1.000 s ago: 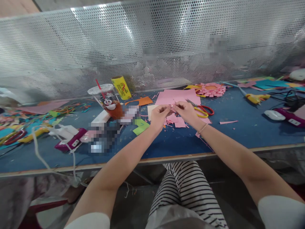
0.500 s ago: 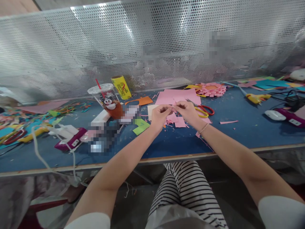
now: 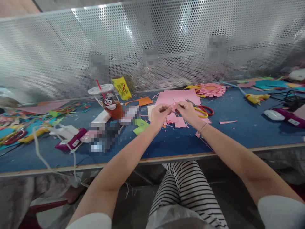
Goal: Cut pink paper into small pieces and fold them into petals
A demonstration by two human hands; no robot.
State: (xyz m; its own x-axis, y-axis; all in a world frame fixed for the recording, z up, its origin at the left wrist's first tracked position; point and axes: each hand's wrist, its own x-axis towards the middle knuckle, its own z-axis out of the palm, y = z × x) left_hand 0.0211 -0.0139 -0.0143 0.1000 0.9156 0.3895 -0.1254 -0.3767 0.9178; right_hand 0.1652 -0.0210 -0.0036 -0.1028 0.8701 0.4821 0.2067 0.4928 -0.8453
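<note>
Between my two hands is a small pink paper piece (image 3: 173, 107), pinched from both sides. My left hand (image 3: 160, 113) has its fingertips closed on the piece's left side. On its right side, my right hand (image 3: 186, 110) grips it between thumb and finger. Pink paper squares (image 3: 180, 122) and thin scraps lie on the table just below the hands. Behind them is a large pink sheet (image 3: 164, 96). Scissors with red and yellow handles (image 3: 209, 110) rest beside my right hand.
A drink cup (image 3: 108, 101) and a yellow packet (image 3: 122, 87) stand at the back left. Green paper (image 3: 141, 126) lies near my left forearm. A pink fringed ring (image 3: 214, 90) and a yellow glue gun (image 3: 256, 98) are at the right. Purple power strips lie on both sides.
The hands stay in nearly the same place. The pink piece between them shows a little more, and the fingertips have shifted slightly.
</note>
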